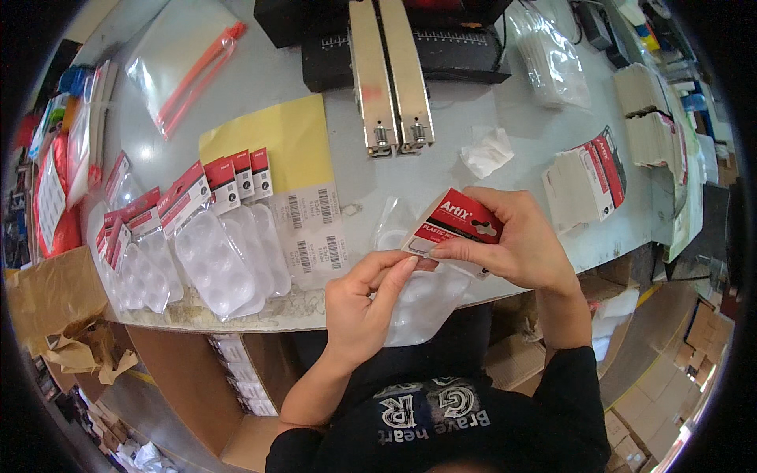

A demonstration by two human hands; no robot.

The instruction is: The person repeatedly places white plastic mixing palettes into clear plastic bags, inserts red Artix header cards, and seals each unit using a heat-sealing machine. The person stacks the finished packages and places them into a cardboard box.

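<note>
My right hand (530,243) grips a folded red and white header card (457,218) by its right end, thumb across its front. At the card's lower left corner, my left hand (364,303) pinches with thumb and forefinger. Below the card hangs a white plastic paint palette (422,303) in a clear bag, at the table's front edge. Whether the card sits over the bag's top edge is hidden by my fingers. To the left, several bagged palettes (217,260) with the same red and white cards lie in an overlapping row.
A black machine (331,63) with two metal bars stands at the back. Stacked header cards (576,189) lie right, near a crumpled white paper (486,153). Clear bags (548,59) are at the back right. Label sheets (311,229) and a yellow sheet (268,130) lie left of centre.
</note>
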